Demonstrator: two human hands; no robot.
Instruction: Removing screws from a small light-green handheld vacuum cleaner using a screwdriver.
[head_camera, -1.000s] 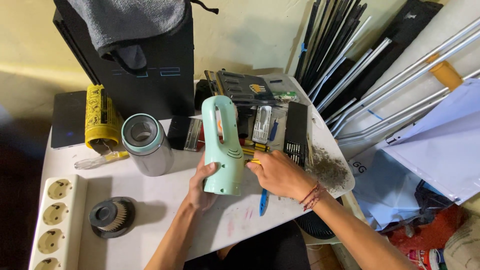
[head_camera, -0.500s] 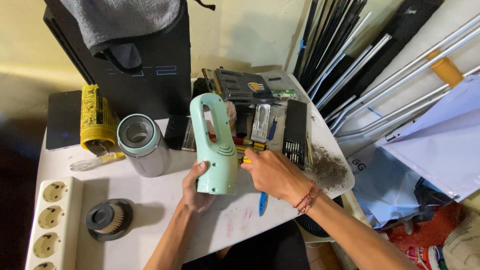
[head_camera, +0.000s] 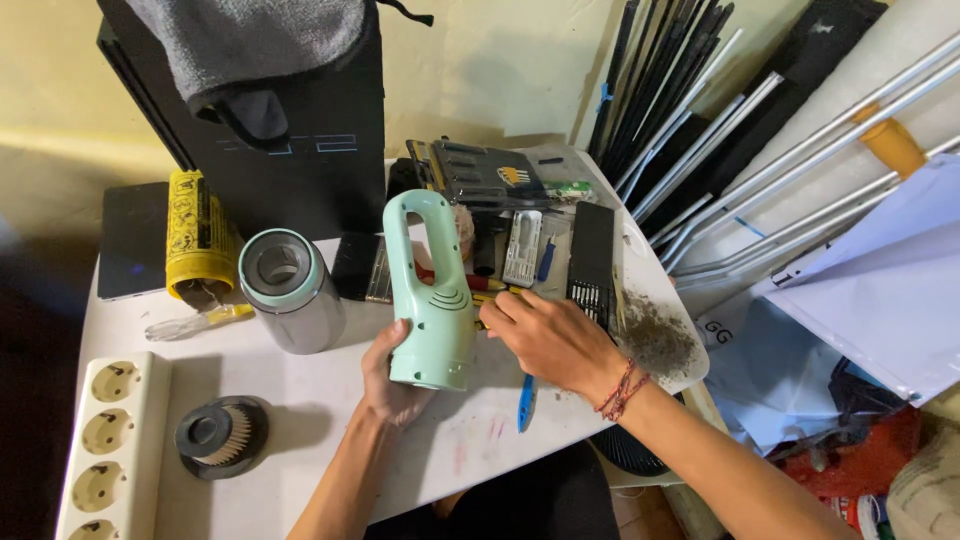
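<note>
My left hand (head_camera: 392, 385) grips the base of a mint-green handheld device body (head_camera: 430, 300) with a loop handle, held upright over the white table (head_camera: 300, 470). My right hand (head_camera: 550, 340) rests beside the device, fingers curled over tools lying there; whether it holds one I cannot tell. A blue-handled tool (head_camera: 526, 402) lies on the table just under my right wrist. A grey and mint cylinder (head_camera: 290, 290) stands left of the device. A round black filter with pleated paper (head_camera: 220, 436) lies at the lower left.
A white power strip (head_camera: 105, 445) lies on the left edge. A yellow roll (head_camera: 198, 248), a clear-handled screwdriver (head_camera: 195, 323), a black console (head_camera: 280, 150) under a grey cloth, bit cases (head_camera: 590, 262) and a dust pile (head_camera: 655, 345) crowd the table. Metal rods (head_camera: 760, 150) lean at right.
The mint device has shifted slightly left and tilted, with my left hand moving lower on its base. My right hand has stayed beside it over the tools.
</note>
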